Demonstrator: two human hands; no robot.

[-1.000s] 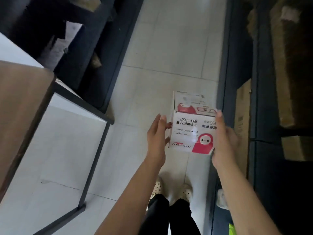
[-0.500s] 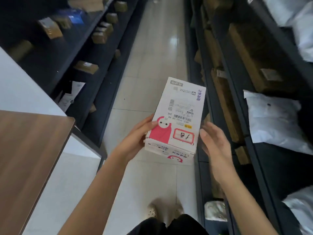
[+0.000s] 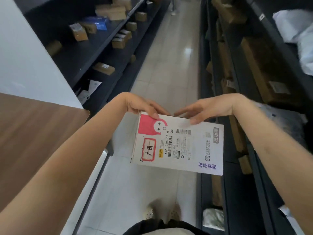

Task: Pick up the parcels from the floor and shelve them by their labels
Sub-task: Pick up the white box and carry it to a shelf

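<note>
A white rectangular cardboard box [image 3: 179, 146], pink-printed, hangs above the tiled aisle [image 3: 169, 65], beside the corner of the wood-grain desk [image 3: 33, 133]. The left hand [image 3: 144, 105] pinches its far corner. The right hand [image 3: 210, 107] touches the far edge with straight fingers [image 3: 183, 113].

The parcel [image 3: 179, 145] is smooth white printed card. Left of it, the surface [image 3: 33, 133] shows matt wood grain; beneath it, floor [image 3: 169, 65] tiles shine glossy; right of it, shelving [image 3: 237, 192] looks matt, dark.

dark shelves [image 3: 71, 60] holding cardboard boxes [image 3: 78, 32], white bags [image 3: 301, 26], pale tiled floor [image 3: 169, 65]
</note>
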